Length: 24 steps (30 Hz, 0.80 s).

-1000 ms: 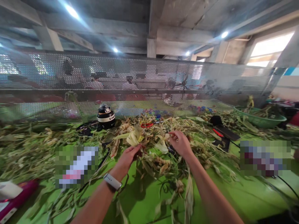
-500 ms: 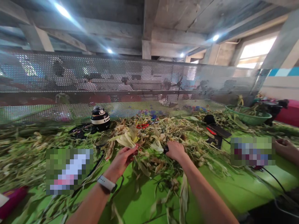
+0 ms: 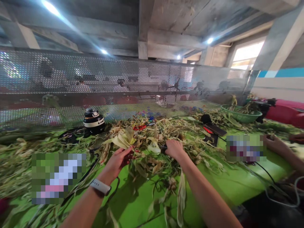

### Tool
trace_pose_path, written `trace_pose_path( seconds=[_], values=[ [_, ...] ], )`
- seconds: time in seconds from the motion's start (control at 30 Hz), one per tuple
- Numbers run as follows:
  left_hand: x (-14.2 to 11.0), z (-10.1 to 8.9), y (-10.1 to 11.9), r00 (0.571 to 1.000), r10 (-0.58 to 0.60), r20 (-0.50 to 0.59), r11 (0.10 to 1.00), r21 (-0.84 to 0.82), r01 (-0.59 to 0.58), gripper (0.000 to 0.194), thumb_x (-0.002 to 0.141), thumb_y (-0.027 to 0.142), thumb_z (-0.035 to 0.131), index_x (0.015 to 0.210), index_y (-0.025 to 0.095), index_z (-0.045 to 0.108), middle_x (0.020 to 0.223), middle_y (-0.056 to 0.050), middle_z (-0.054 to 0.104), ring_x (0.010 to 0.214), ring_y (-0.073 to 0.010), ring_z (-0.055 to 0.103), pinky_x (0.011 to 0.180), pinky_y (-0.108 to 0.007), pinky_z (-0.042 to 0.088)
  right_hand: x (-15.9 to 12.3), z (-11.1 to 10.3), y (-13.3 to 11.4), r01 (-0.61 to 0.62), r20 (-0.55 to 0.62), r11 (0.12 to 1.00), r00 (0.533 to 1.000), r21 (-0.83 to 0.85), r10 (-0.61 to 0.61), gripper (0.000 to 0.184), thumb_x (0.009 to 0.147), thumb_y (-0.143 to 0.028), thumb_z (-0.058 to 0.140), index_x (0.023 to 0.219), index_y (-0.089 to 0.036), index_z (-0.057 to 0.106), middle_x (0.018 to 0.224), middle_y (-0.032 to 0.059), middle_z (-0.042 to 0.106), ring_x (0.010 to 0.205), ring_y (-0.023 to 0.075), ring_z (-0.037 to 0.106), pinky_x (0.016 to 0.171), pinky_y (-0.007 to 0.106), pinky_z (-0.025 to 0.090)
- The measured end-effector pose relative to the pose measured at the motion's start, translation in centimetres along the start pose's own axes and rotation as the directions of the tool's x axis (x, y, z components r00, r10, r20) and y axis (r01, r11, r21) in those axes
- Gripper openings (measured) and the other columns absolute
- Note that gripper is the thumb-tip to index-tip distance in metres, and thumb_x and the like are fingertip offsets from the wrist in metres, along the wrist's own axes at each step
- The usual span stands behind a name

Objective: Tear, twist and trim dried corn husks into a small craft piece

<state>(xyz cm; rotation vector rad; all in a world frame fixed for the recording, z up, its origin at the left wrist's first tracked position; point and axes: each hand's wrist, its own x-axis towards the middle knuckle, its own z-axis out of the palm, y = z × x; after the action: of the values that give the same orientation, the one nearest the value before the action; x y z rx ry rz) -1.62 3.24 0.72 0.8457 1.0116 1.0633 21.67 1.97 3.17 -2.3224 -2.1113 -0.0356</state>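
My left hand (image 3: 120,160), with a pale watch strap on its wrist, pinches the lower end of a yellowish dried corn husk (image 3: 120,139) between thumb and fingers. The husk fans up and to the left. Across from it, my right hand (image 3: 174,148) is wrapped round a dark-handled tool (image 3: 164,148); its working end cannot be made out. Just left of that tool lies a loose pale husk piece (image 3: 154,145). Both hands are over a heap of dry husks and leaves (image 3: 156,166) on a green table (image 3: 228,190).
Behind the heap stand a black-and-white rounded container (image 3: 94,122) and a red-handled tool (image 3: 139,127). A dark phone (image 3: 217,129) lies to the right, near a green basin (image 3: 242,117). Another person's hand (image 3: 276,145) is at far right. A perforated metal screen (image 3: 147,85) closes off the back.
The whole view has shifted, so everything appears further left. Both hands keep their grips, with the husk still in the left and the dark-handled tool in the right.
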Motion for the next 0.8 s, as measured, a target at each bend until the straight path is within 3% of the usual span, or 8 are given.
trace_pose_path(
  seconds=[0.17, 0.33, 0.53, 0.6, 0.63, 0.7, 0.73, 0.8],
  values=[
    [-0.1, 0.1, 0.1, 1.0, 0.016, 0.024, 1.0, -0.005, -0.016, 0.01, 0.069, 0.017, 0.068, 0.078, 0.017, 0.064, 0.067, 0.0, 0.067, 0.054, -0.0082, 0.059, 0.047, -0.016, 0.041, -0.3, -0.5, 0.4, -0.019, -0.11, 1.0, 0.994, -0.017, 0.017, 0.028, 0.073, -0.009, 0.05, 0.096, -0.015, 0.064, 0.098, 0.0144, 0.067, 0.093, 0.0264, 0.061, 0.074, 0.034, 0.039],
    [-0.5, 0.5, 0.3, 0.996, 0.072, 0.049, 0.997, 0.016, -0.073, 0.012, 0.068, 0.01, 0.068, 0.078, 0.017, 0.066, 0.077, -0.002, 0.068, 0.064, -0.0098, 0.06, 0.055, -0.017, 0.044, -0.2, -0.8, 0.9, -0.041, -0.232, 0.999, 0.972, -0.025, 0.034, 0.023, 0.078, -0.016, 0.048, 0.097, -0.015, 0.061, 0.105, 0.014, 0.063, 0.103, 0.0279, 0.052, 0.081, 0.037, 0.032],
    [0.4, -0.1, -0.3, 0.986, 0.148, 0.08, 0.988, 0.033, -0.151, 0.012, 0.064, 0.012, 0.071, 0.074, 0.017, 0.066, 0.074, -0.001, 0.068, 0.063, -0.0091, 0.059, 0.058, -0.016, 0.044, -0.1, -1.1, 2.2, -0.044, -0.197, 0.999, 0.98, -0.012, 0.041, 0.016, 0.069, -0.025, 0.06, 0.082, -0.017, 0.065, 0.092, 0.0107, 0.067, 0.092, 0.0271, 0.056, 0.075, 0.034, 0.033],
    [0.7, -0.3, -0.4, 0.983, 0.165, 0.08, 0.986, 0.025, -0.168, 0.015, 0.062, 0.015, 0.074, 0.074, 0.017, 0.066, 0.071, -0.001, 0.068, 0.062, -0.0092, 0.059, 0.055, -0.016, 0.043, -0.1, -1.4, 2.9, -0.076, -0.241, 0.997, 0.968, 0.009, 0.076, 0.022, 0.073, -0.029, 0.056, 0.088, -0.016, 0.064, 0.096, 0.0121, 0.066, 0.094, 0.0283, 0.056, 0.074, 0.035, 0.034],
    [0.8, -0.4, -0.4, 0.983, 0.161, 0.087, 0.986, 0.021, -0.164, 0.017, 0.06, 0.017, 0.075, 0.075, 0.017, 0.067, 0.072, -0.002, 0.068, 0.061, -0.0095, 0.059, 0.054, -0.016, 0.042, 0.0, -1.6, 3.2, -0.116, -0.313, 0.991, 0.941, 0.065, 0.131, 0.025, 0.074, -0.032, 0.055, 0.092, -0.017, 0.064, 0.098, 0.0117, 0.066, 0.095, 0.0281, 0.055, 0.074, 0.035, 0.034],
    [0.8, -0.5, -0.3, 0.981, 0.169, 0.096, 0.985, 0.015, -0.172, 0.021, 0.057, 0.021, 0.077, 0.075, 0.016, 0.068, 0.072, -0.002, 0.069, 0.06, -0.0088, 0.059, 0.053, -0.016, 0.041, 0.2, -1.8, 3.5, -0.107, -0.329, 0.975, 0.929, 0.197, 0.168, 0.028, 0.073, -0.036, 0.056, 0.091, -0.017, 0.064, 0.094, 0.01, 0.066, 0.091, 0.0265, 0.057, 0.072, 0.034, 0.036],
    [0.8, -0.5, -0.2, 0.978, 0.184, 0.096, 0.983, 0.01, -0.185, 0.022, 0.057, 0.023, 0.078, 0.075, 0.016, 0.068, 0.071, -0.002, 0.069, 0.06, -0.0085, 0.06, 0.053, -0.016, 0.041, 0.3, -1.9, 3.5, -0.059, -0.304, 0.956, 0.941, 0.289, 0.15, 0.027, 0.072, -0.036, 0.057, 0.089, -0.017, 0.064, 0.09, 0.0087, 0.067, 0.087, 0.0247, 0.058, 0.07, 0.032, 0.037],
    [0.7, -0.5, 0.0, 0.974, 0.206, 0.092, 0.978, 0.011, -0.208, 0.026, 0.055, 0.026, 0.078, 0.076, 0.015, 0.067, 0.073, -0.002, 0.069, 0.059, -0.0083, 0.06, 0.052, -0.015, 0.041, 0.3, -2.1, 3.2, 0.113, -0.195, 0.846, 0.981, 0.521, -0.011, 0.026, 0.072, -0.036, 0.056, 0.086, -0.016, 0.064, 0.083, 0.006, 0.067, 0.079, 0.0203, 0.059, 0.066, 0.028, 0.039]
  ],
)
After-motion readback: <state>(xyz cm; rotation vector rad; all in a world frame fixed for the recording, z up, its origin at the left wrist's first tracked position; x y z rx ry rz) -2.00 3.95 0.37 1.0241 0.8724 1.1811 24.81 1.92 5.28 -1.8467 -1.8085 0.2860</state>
